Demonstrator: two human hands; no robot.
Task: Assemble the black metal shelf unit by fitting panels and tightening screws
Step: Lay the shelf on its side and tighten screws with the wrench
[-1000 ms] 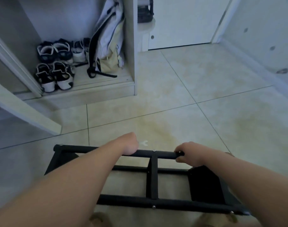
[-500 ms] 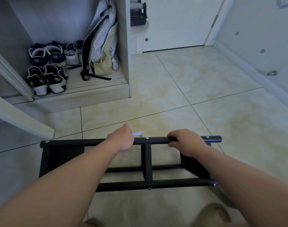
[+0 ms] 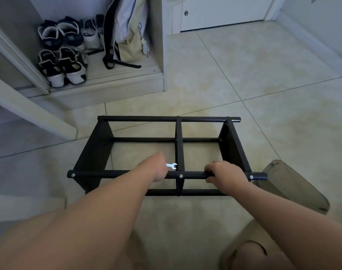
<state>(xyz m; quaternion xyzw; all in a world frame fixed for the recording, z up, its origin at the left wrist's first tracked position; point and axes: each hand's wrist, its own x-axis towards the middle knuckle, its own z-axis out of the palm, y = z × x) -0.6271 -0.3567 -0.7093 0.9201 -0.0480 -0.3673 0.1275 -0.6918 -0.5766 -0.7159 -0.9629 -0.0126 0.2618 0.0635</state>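
Black metal tube-and-panel shelf frame (image 3: 143, 139) stands on the pale beige tiled floor (image 3: 253, 78), directly in front of me, long side toward me. 2 round top bars run L–R: near top bar (image 3: 115, 174) and far top bar (image 3: 146, 119). Flat centre strut (image 3: 179, 145) crosses btwn them. Lower bars show beneath. A flat black side panel closes each end: L panel (image 3: 96, 152), R panel (image 3: 232, 147). 3 silver screw heads (image 3: 181, 175) show on the near top bar: 1 at L end, 1 at centre, 1 near R end.

My left hand (image 3: 160, 169): closed into a fist at the near top bar, just L of centre, back of hand toward cam. Small silver open-end wrench (image 3: 172, 166) sticks out of the fist to the R, its open end just beside the centre strut. Fingers hidden under the hand, so can't tell if they also wrap the bar.

My right hand (image 3: 223, 172): fingers curled over the near top bar, gripping it btwn the centre screw and the R-end screw.

Surroundings: open white wardrobe w/ raised base (image 3: 108, 84) at upper L. Black-and-white shoes (image 3: 61, 61) sit inside, and a grey-and-cream backpack (image 3: 127, 32) leans next to them. White door (image 3: 224, 10) at the far end. Olive-brown slipper-like shape (image 3: 294, 189) lies on the floor just R of the frame's R end; can't tell more.
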